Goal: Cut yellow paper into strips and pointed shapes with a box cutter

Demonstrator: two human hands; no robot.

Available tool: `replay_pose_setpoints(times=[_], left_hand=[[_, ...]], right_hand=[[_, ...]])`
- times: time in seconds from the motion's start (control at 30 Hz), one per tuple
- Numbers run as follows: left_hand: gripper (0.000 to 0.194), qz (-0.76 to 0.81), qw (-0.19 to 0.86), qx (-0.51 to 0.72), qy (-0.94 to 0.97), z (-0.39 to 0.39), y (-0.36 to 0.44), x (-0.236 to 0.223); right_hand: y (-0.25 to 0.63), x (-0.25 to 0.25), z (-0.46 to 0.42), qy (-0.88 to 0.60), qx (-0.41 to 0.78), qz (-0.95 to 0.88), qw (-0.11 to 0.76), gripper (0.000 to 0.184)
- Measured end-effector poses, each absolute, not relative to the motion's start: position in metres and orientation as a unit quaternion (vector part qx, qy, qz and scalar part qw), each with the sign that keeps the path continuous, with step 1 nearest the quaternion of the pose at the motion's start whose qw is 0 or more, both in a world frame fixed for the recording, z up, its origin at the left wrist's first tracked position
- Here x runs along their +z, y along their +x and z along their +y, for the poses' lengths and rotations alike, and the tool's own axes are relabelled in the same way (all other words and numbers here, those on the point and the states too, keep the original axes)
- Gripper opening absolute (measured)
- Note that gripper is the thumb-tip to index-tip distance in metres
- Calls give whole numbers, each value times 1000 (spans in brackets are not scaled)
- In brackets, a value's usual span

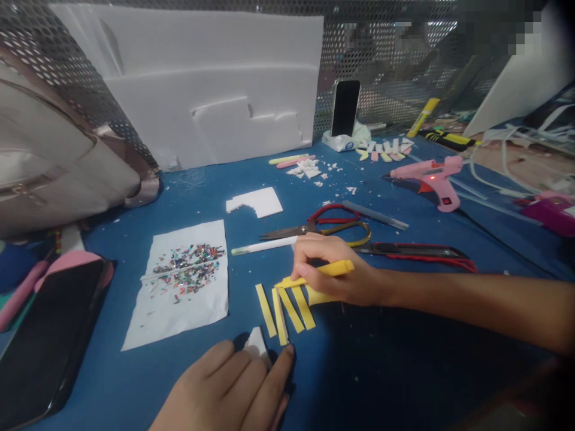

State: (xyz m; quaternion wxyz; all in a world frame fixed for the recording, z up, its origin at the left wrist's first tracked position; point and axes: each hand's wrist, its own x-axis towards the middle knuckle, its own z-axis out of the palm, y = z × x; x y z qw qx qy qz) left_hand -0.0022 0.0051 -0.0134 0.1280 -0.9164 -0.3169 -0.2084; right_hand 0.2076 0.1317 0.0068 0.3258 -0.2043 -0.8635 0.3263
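Note:
My right hand (pixel 326 263) grips a slim yellow marker (pixel 336 269) in a writing hold, its tip at the upper end of a narrow strip (pixel 280 317) that is partly yellow and partly white. At the lower end of that strip, my left hand (pixel 229 383) presses with the index fingertip, the other fingers curled. A white foam piece (pixel 256 342) sticks out past those curled fingers; whether they grip it is hidden. More yellow strips (pixel 266 310) lie side by side around the marked one. Another yellow piece (pixel 317 296) is partly covered by my right hand.
Scissors (pixel 291 231), a white pen (pixel 265 245) and a cutter knife (pixel 417 250) lie beyond my right hand. Left is a paper (pixel 179 320) with glittery bits and a phone (pixel 49 335). A pink glue gun (pixel 431 179), its red light lit, stands back right.

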Motion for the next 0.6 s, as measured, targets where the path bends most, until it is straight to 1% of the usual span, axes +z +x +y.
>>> replay_pose_setpoints(times=[0.13,0.27,0.37,0.6], left_hand=[[28,-320,129,-210,-915,4,-2,-13],[28,-317,130,-210,-916,5,-1,-13],[28,-319,132,-214,-914,5,-2,-14],[27,-323,123,-208,-915,4,-4,-13]], right_hand=[[208,6,132,-205,338,-859,325,23],[209,5,133,-190,347,-852,344,28],[209,4,133,-166,345,-861,335,29],[209,2,133,-169,340,-868,320,26]])
